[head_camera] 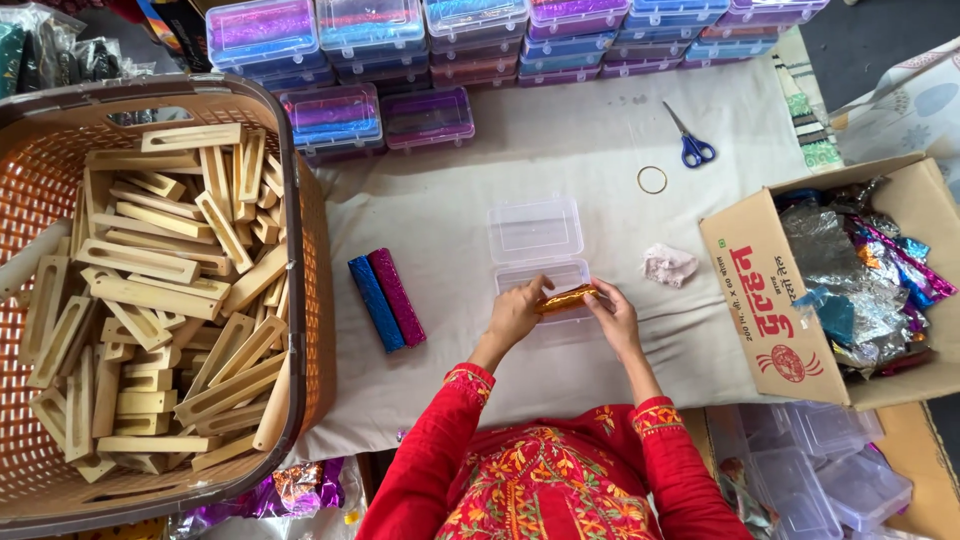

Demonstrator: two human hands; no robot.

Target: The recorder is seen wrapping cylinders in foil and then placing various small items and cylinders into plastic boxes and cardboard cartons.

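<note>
1. The left hand [515,312] and the right hand [612,312] grip 1 gold foil-wrapped bar [566,299] between them, 1 hand at each end.
2. Fingers of both hands are closed on the bar ends; the middle of the bar stays exposed between the fingertips.
3. The bar lies level, directly over the lower half of the open clear plastic box [541,262]. Contact with the box floor cannot be confirmed.
4. Handling estimate: light and stiff, probably a wooden core like the blocks in the orange basket [300,250]. The foil is likely slippery and creases or tears easily; hold at the ends, with moderate pressure.
5. Left of the box, 1 blue bar [376,304] and 1 magenta bar [397,296] lie touching on the cloth.
6. Farther off: a pink wad [668,265], a rubber band [652,180], and scissors [690,142].
</note>
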